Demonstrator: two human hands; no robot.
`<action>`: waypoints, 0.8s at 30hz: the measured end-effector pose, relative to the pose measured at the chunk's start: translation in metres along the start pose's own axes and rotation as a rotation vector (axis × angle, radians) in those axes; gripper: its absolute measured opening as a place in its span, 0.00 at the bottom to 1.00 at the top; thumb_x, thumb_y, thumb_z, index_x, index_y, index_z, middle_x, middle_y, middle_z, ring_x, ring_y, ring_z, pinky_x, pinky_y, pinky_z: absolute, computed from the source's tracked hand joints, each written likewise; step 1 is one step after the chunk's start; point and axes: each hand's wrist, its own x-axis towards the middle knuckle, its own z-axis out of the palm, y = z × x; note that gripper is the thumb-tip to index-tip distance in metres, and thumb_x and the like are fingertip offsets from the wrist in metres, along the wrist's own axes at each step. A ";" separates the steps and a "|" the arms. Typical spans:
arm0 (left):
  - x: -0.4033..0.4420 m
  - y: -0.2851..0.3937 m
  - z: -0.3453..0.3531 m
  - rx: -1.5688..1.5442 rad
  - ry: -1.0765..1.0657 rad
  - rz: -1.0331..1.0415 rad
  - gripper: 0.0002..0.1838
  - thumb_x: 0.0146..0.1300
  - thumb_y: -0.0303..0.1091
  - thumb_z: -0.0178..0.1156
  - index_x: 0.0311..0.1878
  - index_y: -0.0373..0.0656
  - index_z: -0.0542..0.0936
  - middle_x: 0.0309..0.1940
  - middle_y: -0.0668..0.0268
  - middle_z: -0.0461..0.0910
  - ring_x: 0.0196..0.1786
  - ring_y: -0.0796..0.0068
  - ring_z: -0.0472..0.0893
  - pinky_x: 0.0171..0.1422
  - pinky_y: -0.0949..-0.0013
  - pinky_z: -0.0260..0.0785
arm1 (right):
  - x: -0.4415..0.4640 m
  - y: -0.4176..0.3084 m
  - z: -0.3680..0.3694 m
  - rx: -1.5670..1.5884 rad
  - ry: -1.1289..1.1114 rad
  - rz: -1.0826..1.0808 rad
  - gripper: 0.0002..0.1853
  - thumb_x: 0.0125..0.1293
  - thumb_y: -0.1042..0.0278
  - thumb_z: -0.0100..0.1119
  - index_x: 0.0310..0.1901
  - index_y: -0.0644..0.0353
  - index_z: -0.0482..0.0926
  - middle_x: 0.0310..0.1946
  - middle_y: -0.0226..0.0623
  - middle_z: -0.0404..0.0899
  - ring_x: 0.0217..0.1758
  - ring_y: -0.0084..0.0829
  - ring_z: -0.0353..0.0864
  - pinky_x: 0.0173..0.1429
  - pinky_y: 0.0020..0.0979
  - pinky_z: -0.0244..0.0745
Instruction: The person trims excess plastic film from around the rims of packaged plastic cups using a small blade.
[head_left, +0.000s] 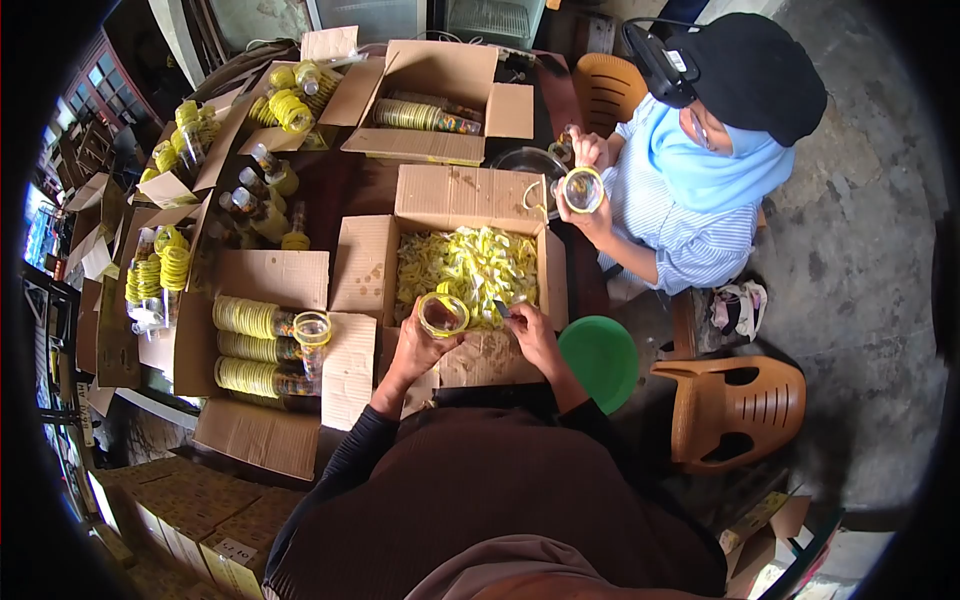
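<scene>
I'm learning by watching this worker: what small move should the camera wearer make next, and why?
Probably bring the small dark tool in the right hand closer to the yellow-rimmed clear container. The left hand already holds that container steady-looking above the carton's near edge, and the tool sits close beside it, with a gap between.

There are two orange chairs (720, 410), one green basin (598, 365) and one co-worker (685, 200). Hands hold two round containers (443, 314). One carton (455, 193) has yellow pieces (470, 262); another has at least three rows of yellow rings (245, 317).
</scene>
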 end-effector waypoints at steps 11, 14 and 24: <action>0.000 -0.002 0.017 0.002 0.053 0.008 0.35 0.58 0.33 0.70 0.60 0.30 0.60 0.51 0.48 0.77 0.53 0.52 0.79 0.59 0.58 0.71 | -0.007 -0.061 0.000 -0.027 0.157 -0.132 0.10 0.58 0.81 0.65 0.41 0.64 0.77 0.33 0.40 0.76 0.29 0.33 0.81 0.35 0.31 0.76; -0.003 0.004 0.026 0.033 0.199 -0.043 0.42 0.52 0.33 0.76 0.59 0.32 0.56 0.48 0.45 0.77 0.47 0.52 0.82 0.49 0.59 0.75 | -0.010 -0.081 -0.001 0.023 0.233 -0.131 0.10 0.58 0.83 0.65 0.40 0.65 0.76 0.32 0.39 0.76 0.29 0.32 0.82 0.35 0.29 0.77; -0.004 0.000 0.048 0.072 0.354 0.008 0.47 0.52 0.28 0.75 0.65 0.33 0.51 0.47 0.49 0.74 0.49 0.60 0.79 0.54 0.62 0.74 | -0.017 -0.106 0.007 -0.024 0.278 -0.264 0.12 0.55 0.84 0.67 0.41 0.63 0.79 0.32 0.41 0.78 0.31 0.37 0.82 0.34 0.32 0.77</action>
